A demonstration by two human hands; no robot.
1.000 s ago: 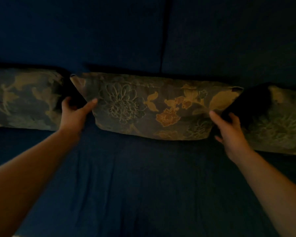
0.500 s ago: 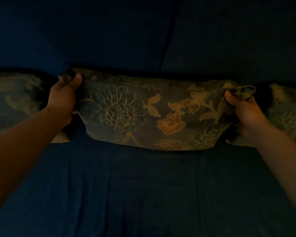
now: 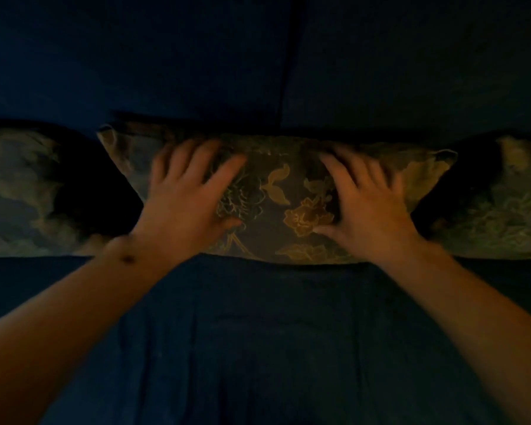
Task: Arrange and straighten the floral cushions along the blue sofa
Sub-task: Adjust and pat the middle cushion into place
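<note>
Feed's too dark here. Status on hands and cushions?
Left hand, right hand open, flat on middle floral cushion. It stands against sofa back. Neighbour cushions either side, nothing blocking.

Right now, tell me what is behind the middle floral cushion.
Behind the middle floral cushion rises the blue sofa backrest, with a vertical seam above the cushion. Anything between cushion and backrest is hidden; both hands cover parts of its front.
</note>
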